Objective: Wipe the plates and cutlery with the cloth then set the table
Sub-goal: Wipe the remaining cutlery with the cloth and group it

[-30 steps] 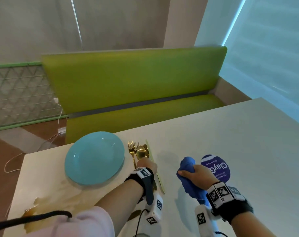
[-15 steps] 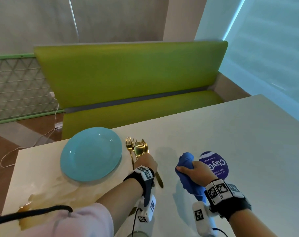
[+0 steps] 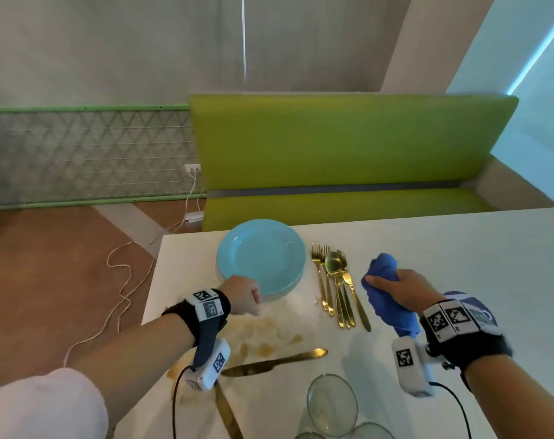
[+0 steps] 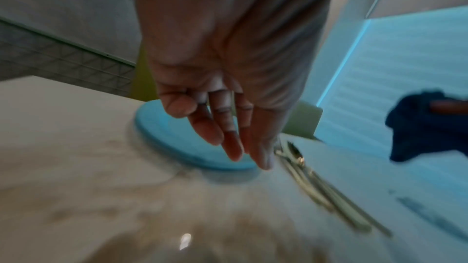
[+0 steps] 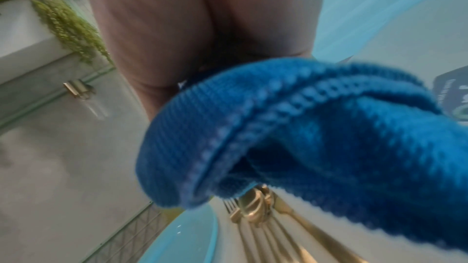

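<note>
Light blue plates (image 3: 261,256) are stacked near the far left edge of the white table (image 3: 459,248). Right of them lie gold forks, spoons and a knife (image 3: 336,286), side by side. My left hand (image 3: 244,294) hovers at the plates' near rim with relaxed fingers (image 4: 228,127) and holds nothing. To the right of the cutlery, my right hand (image 3: 405,288) grips a bunched blue cloth (image 3: 386,289) just above the table. In the right wrist view the cloth (image 5: 303,137) fills the frame above the cutlery (image 5: 255,207).
A gold knife (image 3: 272,362) lies across brown spill stains (image 3: 269,334) near me, and another knife (image 3: 228,413) lies closer still. Clear glasses (image 3: 331,403) stand at the near edge. A purple round sticker (image 3: 469,299) shows behind my right wrist. A green bench (image 3: 348,153) is beyond the table.
My left hand has let go of the cutlery and moved left to the plates' near rim. The view has swung left and down. The right hand still holds the cloth.
</note>
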Demonstrator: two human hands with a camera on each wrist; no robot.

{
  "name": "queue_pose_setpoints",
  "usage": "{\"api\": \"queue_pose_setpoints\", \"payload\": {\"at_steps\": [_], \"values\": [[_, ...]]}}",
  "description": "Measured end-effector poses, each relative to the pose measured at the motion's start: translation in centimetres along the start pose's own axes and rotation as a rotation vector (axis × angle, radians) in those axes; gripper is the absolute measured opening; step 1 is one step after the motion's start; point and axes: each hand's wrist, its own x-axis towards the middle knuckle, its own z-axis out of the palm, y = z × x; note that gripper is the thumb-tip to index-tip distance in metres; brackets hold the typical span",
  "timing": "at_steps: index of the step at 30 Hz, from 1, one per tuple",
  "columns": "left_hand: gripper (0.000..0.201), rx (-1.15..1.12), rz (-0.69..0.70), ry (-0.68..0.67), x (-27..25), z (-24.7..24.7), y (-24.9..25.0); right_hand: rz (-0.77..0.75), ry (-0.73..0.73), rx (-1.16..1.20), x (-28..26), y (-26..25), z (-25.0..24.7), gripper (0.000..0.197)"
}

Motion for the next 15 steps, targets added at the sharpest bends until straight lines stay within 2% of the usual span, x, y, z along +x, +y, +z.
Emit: {"api": "queue_pose_setpoints", "payload": {"at_steps": [2,5,11,15], "values": [[0.025,0.026,0.002,-0.033,-2.1,1.9,-1.9,-0.020,0.018,-0.028,0.0,-1.3,0.5,0.042],[0.025,0.042,0.048,-0.017,-3.8,5.3,-2.5,-0.075,0.021,-0.086,-0.7,-3.2,1.7,0.042],[0.026,0.260,0.172,0.044,-3.1,9.9,0.2,-0.097,0.000,-0.094,-2.4,-3.7,3.1,0.040],[0.028,0.319,0.098,0.052,-2.1,11.4,1.0,-0.051,0.028,-0.061,-3.3,-1.4,2.5,0.041]]}}
